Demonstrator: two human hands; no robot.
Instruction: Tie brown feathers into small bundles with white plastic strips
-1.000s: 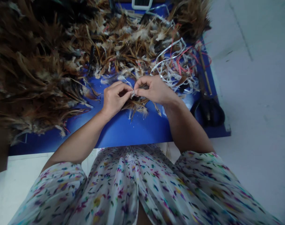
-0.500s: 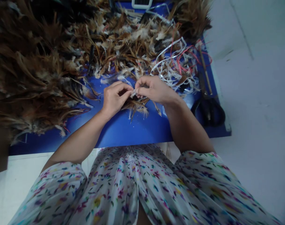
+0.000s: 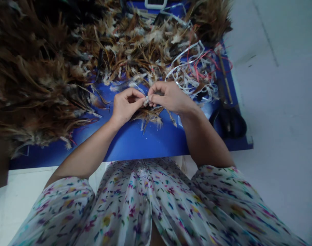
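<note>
My left hand (image 3: 127, 105) and my right hand (image 3: 170, 97) meet over the blue table (image 3: 145, 145), fingertips almost touching. Between them is the pale, tied end of a small feather bundle (image 3: 146, 101). The left thumb and index finger pinch it from one side, the right thumb and fingers from the other. Below the fingertips, brown and cream feathers (image 3: 152, 118) spread over the tabletop; whether they all belong to the pinched bundle I cannot tell. A thin white strip (image 3: 138, 87) lies just behind my left fingertips.
Brown feathers (image 3: 32, 92) are heaped along the left, and shorter feathers (image 3: 137, 48) cover the back. Tangled white and red plastic ties (image 3: 190, 73) lie right of my right hand. Black-handled scissors (image 3: 229, 123) rest near the table's right edge, beside a thin stick (image 3: 225, 77).
Both hands stay in the same place with their pinch on the bundle. The left index finger has bent up slightly, and the fingertips have shifted very little.
</note>
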